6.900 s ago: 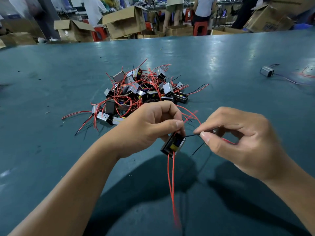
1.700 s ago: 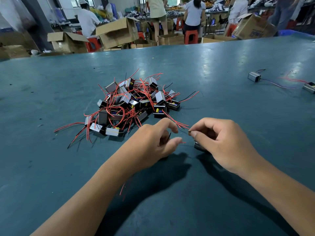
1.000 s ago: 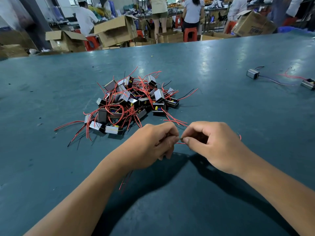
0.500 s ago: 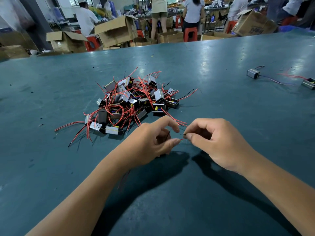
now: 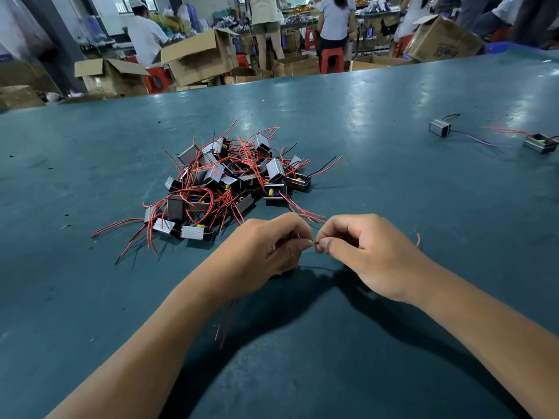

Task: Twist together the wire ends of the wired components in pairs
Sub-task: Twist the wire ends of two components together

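A pile of small box-shaped wired components with red and black leads lies on the teal table, just beyond my hands. My left hand and my right hand meet fingertip to fingertip low over the table, both pinched on a short dark wire end between them. Red wires trail out from under my left wrist, and a red loop shows behind my right hand. The components those wires belong to are hidden by my hands.
Two separate components joined by a thin wire lie at the far right: one and another near the edge. Beyond the table's far edge stand open cardboard boxes, red stools and several people.
My fingertips have closed in on each other and now pinch the wire end between them; half a second ago my left thumb and forefinger were apart. The pile has not moved.
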Available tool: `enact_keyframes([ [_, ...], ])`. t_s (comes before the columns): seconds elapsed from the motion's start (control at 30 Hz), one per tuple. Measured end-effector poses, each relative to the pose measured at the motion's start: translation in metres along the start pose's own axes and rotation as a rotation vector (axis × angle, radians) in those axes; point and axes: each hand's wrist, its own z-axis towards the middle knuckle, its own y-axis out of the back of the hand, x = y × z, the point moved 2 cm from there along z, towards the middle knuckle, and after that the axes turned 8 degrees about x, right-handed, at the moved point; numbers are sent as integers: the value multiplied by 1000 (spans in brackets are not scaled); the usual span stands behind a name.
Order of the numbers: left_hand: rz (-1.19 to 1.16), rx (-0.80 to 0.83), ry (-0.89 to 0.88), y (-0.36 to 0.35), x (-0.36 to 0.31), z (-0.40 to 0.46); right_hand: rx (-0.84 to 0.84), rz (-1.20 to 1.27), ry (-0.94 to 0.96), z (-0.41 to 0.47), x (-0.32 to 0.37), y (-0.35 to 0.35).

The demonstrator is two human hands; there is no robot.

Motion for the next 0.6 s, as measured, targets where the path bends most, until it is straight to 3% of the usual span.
enact_keyframes([
  [0.6, 120, -84, 47, -3, -9, 1, -31, 38, -1, 3, -4, -1],
])
